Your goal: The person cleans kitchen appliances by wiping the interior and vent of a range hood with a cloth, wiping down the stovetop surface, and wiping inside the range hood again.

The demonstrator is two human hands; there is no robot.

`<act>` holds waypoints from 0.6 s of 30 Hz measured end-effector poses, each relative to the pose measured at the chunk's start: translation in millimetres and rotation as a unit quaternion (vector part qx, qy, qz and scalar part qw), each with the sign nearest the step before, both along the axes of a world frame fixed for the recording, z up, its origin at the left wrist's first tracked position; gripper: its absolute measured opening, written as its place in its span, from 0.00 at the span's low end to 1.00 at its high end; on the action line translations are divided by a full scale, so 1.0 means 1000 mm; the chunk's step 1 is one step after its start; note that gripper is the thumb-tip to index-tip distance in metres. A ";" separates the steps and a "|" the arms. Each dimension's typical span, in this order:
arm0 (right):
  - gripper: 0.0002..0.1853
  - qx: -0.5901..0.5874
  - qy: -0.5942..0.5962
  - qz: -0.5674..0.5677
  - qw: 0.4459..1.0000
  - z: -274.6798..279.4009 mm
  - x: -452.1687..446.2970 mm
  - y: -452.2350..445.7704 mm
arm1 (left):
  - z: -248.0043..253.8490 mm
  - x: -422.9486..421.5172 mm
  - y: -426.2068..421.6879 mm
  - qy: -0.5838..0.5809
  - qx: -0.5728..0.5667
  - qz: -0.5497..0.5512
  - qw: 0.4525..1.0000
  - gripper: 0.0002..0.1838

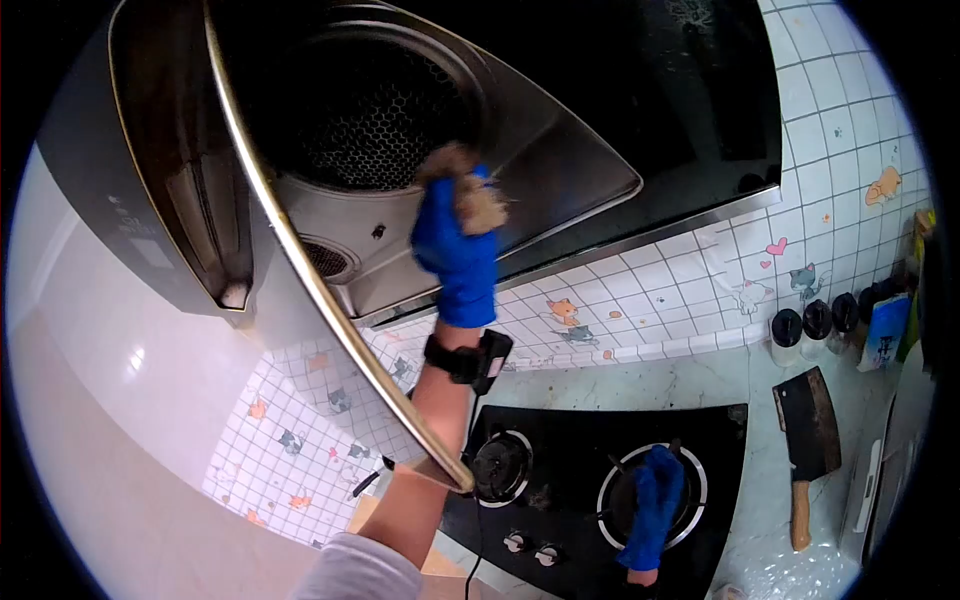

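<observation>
Biggest thing here is the range hood, dark outside with a bare metal recess, filling the view above and around my raised left grip. Its long panel edge, bright and curved, sweeps down to the left of that grip and crosses in front of my forearm. The wall, gridded white with cartoon cats and hearts, runs off to the right, lower than the grip. Below it comes the pale marbled bench, and set into that, the black cooktop, well below my left grip and right under my other one.

Up to the round mesh opening, just beside my left grip on its upper left! And there's the brown pad, blurred, clenched in my blue-gloved left fingers, right up near the metal. My right grip, also in blue, is down over the right burner; whether it's closed on anything, I can't tell.

Cleaver next, lying on the bench to the right of my right grip, wooden handle towards me. Beyond it, dark-lidded jars line up by the wall. Smaller still, a black wrist device sits just below my left grip, and two knobs show left of my right one.
</observation>
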State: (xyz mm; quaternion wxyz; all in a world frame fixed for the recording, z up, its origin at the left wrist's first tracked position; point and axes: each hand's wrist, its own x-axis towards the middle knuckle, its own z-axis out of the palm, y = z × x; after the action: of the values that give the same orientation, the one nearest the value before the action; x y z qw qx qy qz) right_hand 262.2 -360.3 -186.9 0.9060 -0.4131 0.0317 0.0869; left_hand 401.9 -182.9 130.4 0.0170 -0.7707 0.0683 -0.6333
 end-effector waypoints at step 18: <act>0.23 0.001 -0.091 0.107 0.990 0.038 -0.002 -0.002 | -0.022 -0.010 0.078 0.307 -0.018 -0.056 0.950 0.04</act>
State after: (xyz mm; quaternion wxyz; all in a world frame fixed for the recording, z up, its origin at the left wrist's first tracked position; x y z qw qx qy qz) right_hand 260.3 -361.8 -149.2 0.8908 -0.4197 -0.0954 0.1458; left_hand 392.1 -105.1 108.4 -0.0540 -0.9232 0.1014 -0.3667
